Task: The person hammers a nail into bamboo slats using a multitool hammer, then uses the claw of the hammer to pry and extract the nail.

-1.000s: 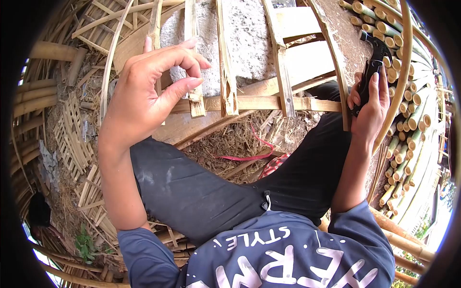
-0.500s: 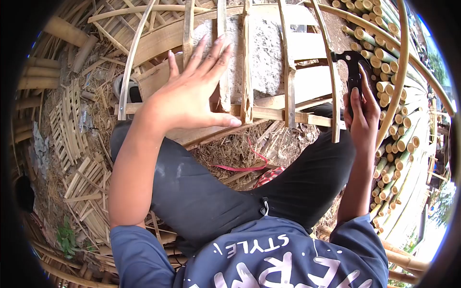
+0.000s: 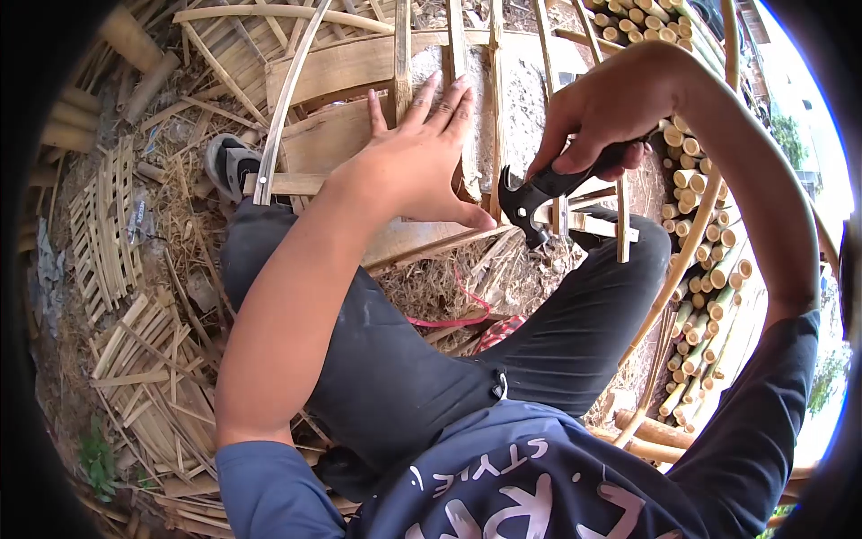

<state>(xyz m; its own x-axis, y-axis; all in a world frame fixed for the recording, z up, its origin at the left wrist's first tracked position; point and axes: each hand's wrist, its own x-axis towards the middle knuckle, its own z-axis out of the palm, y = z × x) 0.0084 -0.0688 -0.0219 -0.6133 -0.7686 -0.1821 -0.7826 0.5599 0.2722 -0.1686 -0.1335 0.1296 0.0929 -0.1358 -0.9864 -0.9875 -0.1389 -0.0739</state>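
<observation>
My right hand [image 3: 615, 112] is wrapped round the handle of a black claw hammer [image 3: 523, 208]. The hammer's head points down and left, over the near crosspiece of a bamboo slat frame [image 3: 497, 108]. Spread flat, my left hand [image 3: 404, 171] rests across the slats left of the hammer, thumb toward the near crosspiece. Its palm side is hidden. Under the slats lie a rough grey-white slab [image 3: 523, 99] and flat wooden boards [image 3: 328, 135]. The hammer head covers part of the crosspiece, so I cannot tell whether it touches.
Stacked cut bamboo poles [image 3: 696, 287] stand on the right, beside a curved bamboo pole [image 3: 687, 260]. Woven bamboo pieces [image 3: 108, 234] and split strips [image 3: 148, 359] lie on the left. A pink-red strap [image 3: 449, 321] lies on the straw-littered ground between my legs.
My right hand has swung the hammer from upright at the right, inward and left, to the near crosspiece. My left hand stays spread on the slats; the whole view has shifted slightly.
</observation>
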